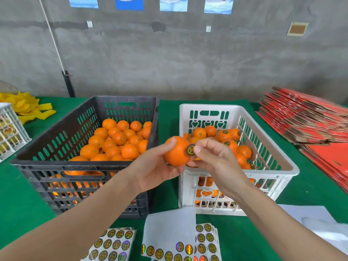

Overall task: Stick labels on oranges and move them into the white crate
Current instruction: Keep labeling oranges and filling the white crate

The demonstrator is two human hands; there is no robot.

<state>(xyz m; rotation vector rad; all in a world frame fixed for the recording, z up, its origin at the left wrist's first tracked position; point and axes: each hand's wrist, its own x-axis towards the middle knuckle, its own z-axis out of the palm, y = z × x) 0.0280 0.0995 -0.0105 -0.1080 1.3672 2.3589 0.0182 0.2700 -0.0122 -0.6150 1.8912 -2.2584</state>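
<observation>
Here the left hand gripped an orange while the right hand pinched a label against it. Pressed at one edge only, it could have wrinkled or lifted.

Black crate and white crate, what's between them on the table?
Only a bare strip of green cloth, in the head view; the left hand holds an orange above it.

Left crate beside right crate, sticker sheets in front.
</observation>
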